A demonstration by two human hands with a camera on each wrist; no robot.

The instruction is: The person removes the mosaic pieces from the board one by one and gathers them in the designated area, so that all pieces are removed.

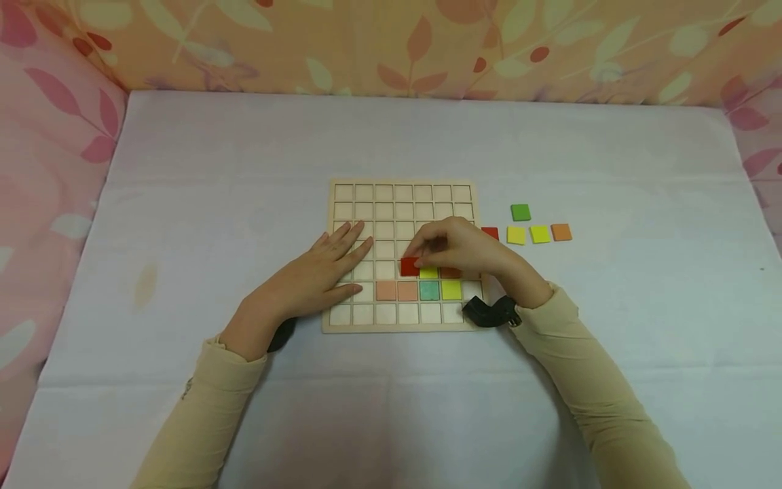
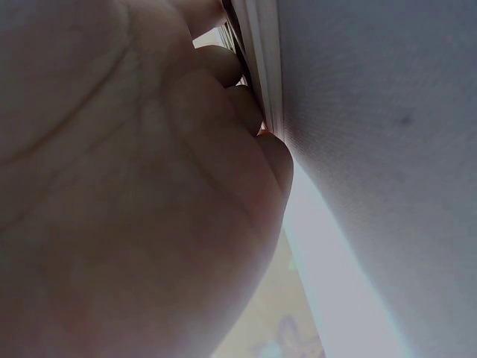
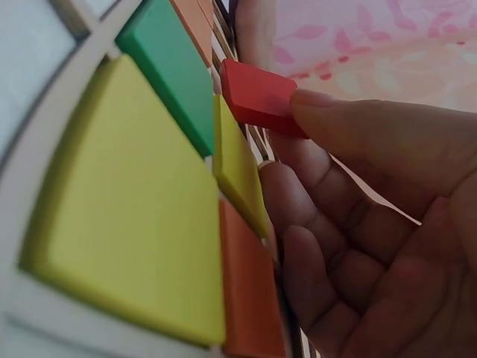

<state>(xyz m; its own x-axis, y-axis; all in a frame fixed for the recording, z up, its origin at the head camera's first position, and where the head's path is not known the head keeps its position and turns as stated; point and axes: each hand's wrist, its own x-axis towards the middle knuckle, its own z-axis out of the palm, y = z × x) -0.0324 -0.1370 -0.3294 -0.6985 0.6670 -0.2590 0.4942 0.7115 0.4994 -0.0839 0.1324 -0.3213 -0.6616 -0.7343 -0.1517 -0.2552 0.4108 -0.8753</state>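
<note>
My right hand (image 1: 458, 248) pinches a red square tile (image 3: 261, 95) between thumb and fingers, just over the wooden grid board (image 1: 326, 326). In the head view that tile overlaps a cell left of a seated yellow tile (image 1: 429, 272). An orange tile (image 3: 250, 287) lies in the same row, partly under the hand. The row nearer me holds two salmon tiles, a teal tile (image 1: 430, 291) and another yellow tile (image 3: 127, 201). My left hand (image 1: 311, 275) rests with spread, straight fingers on the board's left side; its palm fills much of the left wrist view.
Right of the board lie a green tile (image 1: 520, 212), two loose yellow tiles, a loose orange tile (image 1: 561, 232) and another red tile (image 1: 490, 233) partly behind the right hand. A white cloth (image 1: 391, 407) covers the table. Patterned fabric (image 1: 391, 47) stands along the back and sides.
</note>
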